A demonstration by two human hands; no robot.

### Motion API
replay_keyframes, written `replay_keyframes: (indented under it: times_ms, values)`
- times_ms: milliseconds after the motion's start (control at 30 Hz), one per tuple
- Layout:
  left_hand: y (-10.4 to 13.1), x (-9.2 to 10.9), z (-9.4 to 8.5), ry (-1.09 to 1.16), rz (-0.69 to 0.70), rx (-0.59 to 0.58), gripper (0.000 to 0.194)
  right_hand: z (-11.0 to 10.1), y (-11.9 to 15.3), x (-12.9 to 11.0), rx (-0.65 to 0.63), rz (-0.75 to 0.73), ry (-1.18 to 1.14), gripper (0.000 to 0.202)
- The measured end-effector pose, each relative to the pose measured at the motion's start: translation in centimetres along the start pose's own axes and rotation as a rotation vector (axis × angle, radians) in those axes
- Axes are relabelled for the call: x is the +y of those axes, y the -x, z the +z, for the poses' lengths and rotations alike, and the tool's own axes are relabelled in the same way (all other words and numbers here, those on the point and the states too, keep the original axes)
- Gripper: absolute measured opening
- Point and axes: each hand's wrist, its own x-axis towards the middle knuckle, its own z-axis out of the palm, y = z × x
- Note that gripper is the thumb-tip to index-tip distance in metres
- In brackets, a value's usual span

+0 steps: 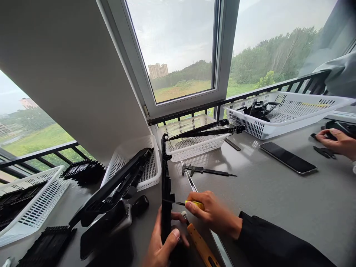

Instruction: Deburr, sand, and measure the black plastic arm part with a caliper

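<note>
My left hand (pixel 164 241) is wrapped round the lower end of a long black plastic strip (pixel 166 185), which stands nearly upright in front of me. In my right hand (pixel 210 211) is a yellow-handled knife (pixel 198 204). Its thin dark blade points left and meets the side of the strip above my left hand; whether it cuts in cannot be made out. Under my right hand, a long metal ruler (pixel 222 250) lies slantwise on the table. Beside it is an orange-handled tool (pixel 200 243), its far end partly behind my left fingers.
A black caliper (pixel 210 171) and a phone (pixel 289 157) lie on the grey table (pixel 267 207). White baskets (pixel 194 150) holding black parts line the window. More black parts (pixel 111 185) are at left. At right, another person's hand (pixel 338 141) is by pliers (pixel 324 152).
</note>
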Motion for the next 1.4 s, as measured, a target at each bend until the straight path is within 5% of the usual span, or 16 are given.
replay_keyframes:
  times_ms: [467,700,900,1067,1400]
  values:
    - [0.0,-0.6,-0.6,-0.016,-0.08,-0.156,0.083,0.2,0.0,0.0,0.073,0.071,0.035,0.055]
    - [-0.1,-0.7,-0.8,-0.095,-0.016,-0.058,0.051,0.4,0.1,-0.1,-0.052,-0.01,-0.005,0.058]
    - [-0.1,-1.0,-0.4,-0.045,0.003,0.034,0.077,0.2,0.0,0.0,0.012,0.026,0.016,0.059]
    - [-0.1,-0.9,0.1,-0.022,0.042,0.148,0.074,0.2,0.1,0.0,-0.1,-0.01,-0.038,0.059]
    - [-0.3,0.3,-0.1,0.022,0.003,0.263,0.063,-0.2,0.0,-0.3,-0.065,0.013,-0.031,0.065]
